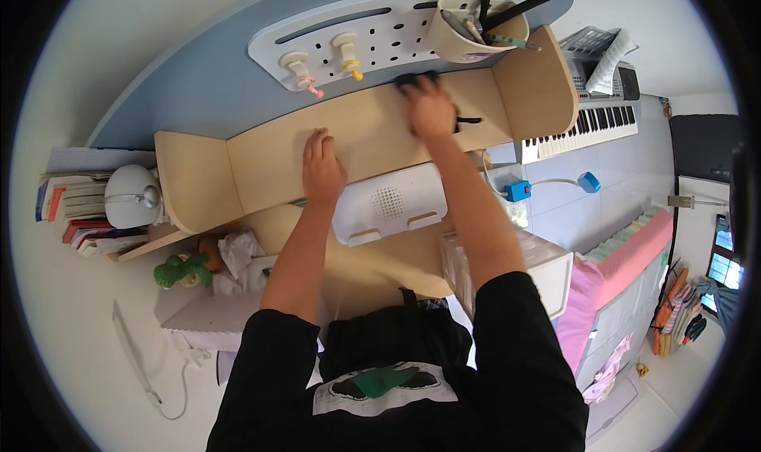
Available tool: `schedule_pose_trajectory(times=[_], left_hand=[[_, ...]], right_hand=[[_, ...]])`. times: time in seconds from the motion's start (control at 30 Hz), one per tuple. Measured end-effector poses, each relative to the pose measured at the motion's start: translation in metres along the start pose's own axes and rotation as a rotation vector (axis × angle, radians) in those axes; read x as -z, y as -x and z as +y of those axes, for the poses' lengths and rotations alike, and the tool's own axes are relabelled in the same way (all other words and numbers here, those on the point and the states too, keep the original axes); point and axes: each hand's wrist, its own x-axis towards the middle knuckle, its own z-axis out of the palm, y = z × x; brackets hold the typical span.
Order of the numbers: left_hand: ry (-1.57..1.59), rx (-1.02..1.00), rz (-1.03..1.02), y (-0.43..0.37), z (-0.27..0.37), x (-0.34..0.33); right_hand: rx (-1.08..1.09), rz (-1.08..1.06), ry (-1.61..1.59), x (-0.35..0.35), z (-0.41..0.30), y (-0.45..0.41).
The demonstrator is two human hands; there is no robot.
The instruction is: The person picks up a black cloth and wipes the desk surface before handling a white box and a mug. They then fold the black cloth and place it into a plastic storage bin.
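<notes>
My right hand (431, 110), blurred, presses a dark cloth-like item (410, 82) against the light wooden shelf (368, 122), close to the blue-grey back panel. More of the black material and a short strap or loop stick out beside the wrist. What lies under the palm is hidden. Further left, my left hand (323, 166) rests on the same shelf with its fingers slightly bent and nothing in it. Just below the shelf, between my forearms, is a white perforated stand (389, 205).
Above the shelf, a white pegboard (380, 41) carries hooks and a cream pen holder (475, 41). A white rounded device (132, 196) stands beside books at left. A keyboard piano (582, 128), a blue power adapter (517, 190) and a drawer unit (541, 273) are to the right.
</notes>
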Motion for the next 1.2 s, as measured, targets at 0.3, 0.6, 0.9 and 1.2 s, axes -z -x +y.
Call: schedule_pose_trajectory(times=[0.3,0.6,0.9,1.2], left_hand=[[0.023,0.033,-0.015,0.0,0.004,-0.004],[-0.023,0.005,0.019,0.0,0.003,-0.003],[-0.013,0.061,-0.013,-0.001,0.003,-0.002],[-0.008,0.067,-0.03,-0.001,0.003,-0.003]], right_hand=[[-0.261,0.138,0.035,0.0,0.074,-0.008],[0.024,0.013,-0.132,-0.006,-0.072,0.019],[-0.554,0.033,-0.853,0.039,-0.072,0.033],[-0.32,0.129,-0.506,0.035,-0.081,0.029]])
